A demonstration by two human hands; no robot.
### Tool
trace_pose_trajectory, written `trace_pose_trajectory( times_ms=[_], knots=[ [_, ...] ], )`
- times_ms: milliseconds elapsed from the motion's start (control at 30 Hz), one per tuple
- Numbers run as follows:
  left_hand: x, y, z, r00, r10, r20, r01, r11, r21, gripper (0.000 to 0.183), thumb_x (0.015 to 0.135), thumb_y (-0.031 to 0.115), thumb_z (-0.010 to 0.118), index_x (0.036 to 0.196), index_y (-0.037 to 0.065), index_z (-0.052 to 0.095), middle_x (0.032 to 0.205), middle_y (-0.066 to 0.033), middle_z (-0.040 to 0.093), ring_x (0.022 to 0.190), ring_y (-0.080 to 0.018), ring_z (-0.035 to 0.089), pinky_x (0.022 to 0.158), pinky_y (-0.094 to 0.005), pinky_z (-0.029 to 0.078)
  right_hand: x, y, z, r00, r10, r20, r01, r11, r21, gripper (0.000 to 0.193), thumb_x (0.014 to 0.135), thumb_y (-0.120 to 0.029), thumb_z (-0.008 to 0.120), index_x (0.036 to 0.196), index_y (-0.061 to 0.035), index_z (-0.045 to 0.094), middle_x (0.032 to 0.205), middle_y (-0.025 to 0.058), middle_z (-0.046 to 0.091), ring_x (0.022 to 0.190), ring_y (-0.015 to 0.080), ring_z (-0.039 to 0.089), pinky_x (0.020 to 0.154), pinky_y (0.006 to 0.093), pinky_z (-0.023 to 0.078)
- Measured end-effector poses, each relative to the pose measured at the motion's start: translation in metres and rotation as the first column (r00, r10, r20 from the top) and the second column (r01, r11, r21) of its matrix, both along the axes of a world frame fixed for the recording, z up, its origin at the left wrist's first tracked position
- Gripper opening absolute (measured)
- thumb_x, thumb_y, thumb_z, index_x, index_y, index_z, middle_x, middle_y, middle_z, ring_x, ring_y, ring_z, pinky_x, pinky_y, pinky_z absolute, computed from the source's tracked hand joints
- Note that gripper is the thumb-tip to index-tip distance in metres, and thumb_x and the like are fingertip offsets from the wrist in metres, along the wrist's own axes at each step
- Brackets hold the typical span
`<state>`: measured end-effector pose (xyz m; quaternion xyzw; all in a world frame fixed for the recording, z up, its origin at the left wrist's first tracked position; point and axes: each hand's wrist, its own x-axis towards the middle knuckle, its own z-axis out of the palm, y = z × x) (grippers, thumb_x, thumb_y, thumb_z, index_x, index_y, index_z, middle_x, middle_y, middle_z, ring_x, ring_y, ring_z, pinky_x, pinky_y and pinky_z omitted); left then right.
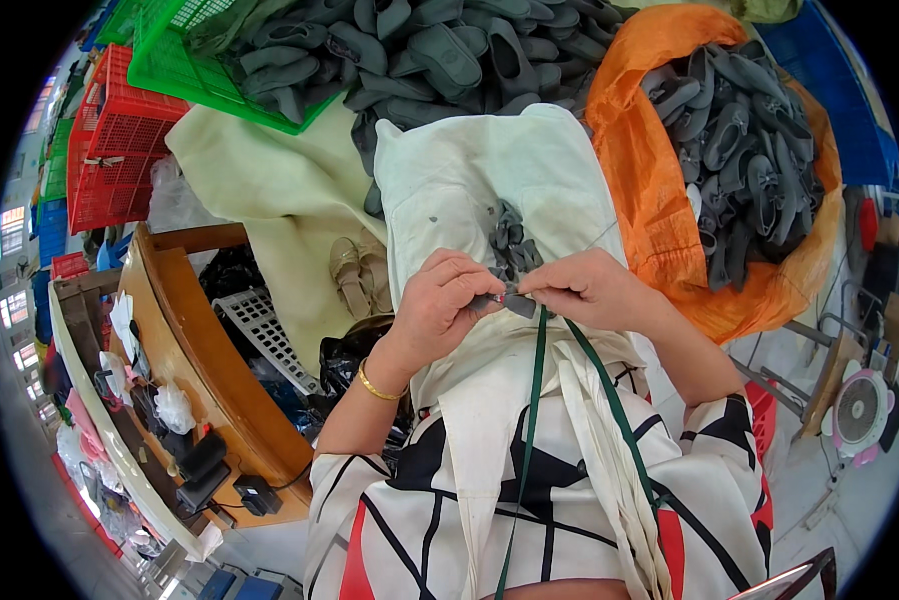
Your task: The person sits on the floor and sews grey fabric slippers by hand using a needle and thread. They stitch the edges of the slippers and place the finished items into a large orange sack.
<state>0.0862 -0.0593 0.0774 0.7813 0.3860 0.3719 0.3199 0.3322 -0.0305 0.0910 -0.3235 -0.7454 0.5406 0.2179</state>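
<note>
The person's two bare hands meet close to the middle of the view, above the lap. The left hand (441, 308) pinches a small grey piece (517, 304) between thumb and fingers; a speck of red shows at its fingertips. The right hand (591, 288) comes in from 4 o'clock, its thumb and forefinger pressed together at the tips, just beside that piece; what lies between them is too small to tell. A gold bracelet (379, 388) circles the left wrist, at 8 o'clock from where the hands meet.

Just beyond the fingers, at 12 o'clock, a little cluster of grey scraps (510, 240) lies on a white cloth (529, 150) spread over the lap. Two dark green straps (536, 385) run from beneath the hands toward 5 and 6 o'clock, over a patterned garment (569, 470).

Farther off at 12 o'clock is a heap of grey shoes (449, 65), with a green basket (169, 75) between 10 and 11. At 2 o'clock an orange sack (634, 140) stands open, full of more grey shoes. A pair of tan sandals (354, 275) sits at 9 o'clock, a wooden desk (209, 350) between 8 and 9, and a small fan (859, 412) between 3 and 4.
</note>
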Motion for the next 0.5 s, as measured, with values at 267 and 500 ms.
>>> trace_pose_trajectory(
  times_ms=[267, 500],
  knots=[
    [0.002, -0.006, -0.001, 0.996, -0.008, 0.084, 0.013, 0.998, -0.066, 0.026, 0.069, 0.002, 0.08, 0.092, 0.007, 0.068, 0.09, -0.0038, 0.067, 0.087, -0.0258, 0.06, 0.075, -0.0349, 0.049, -0.002, -0.004, -0.01, 0.998, 0.022, -0.063, -0.031, 0.989, -0.143, 0.013, 0.091, -0.007, 0.063, 0.103, -0.0045, 0.067, 0.083, 0.008, 0.067, 0.07, 0.0183, 0.061, 0.066, 0.0279, 0.049],
    [0.002, -0.012, 0.0, 0.988, -0.033, 0.148, 0.056, 0.986, -0.155, 0.025, 0.068, 0.0, 0.08, 0.09, 0.007, 0.069, 0.087, -0.0036, 0.066, 0.082, -0.0243, 0.058, 0.073, -0.0329, 0.048, -0.004, -0.012, -0.01, 0.996, 0.037, -0.085, -0.051, 0.984, -0.17, 0.012, 0.092, -0.007, 0.062, 0.103, -0.0031, 0.066, 0.084, 0.0069, 0.067, 0.073, 0.0164, 0.061, 0.068, 0.027, 0.048]
  ],
)
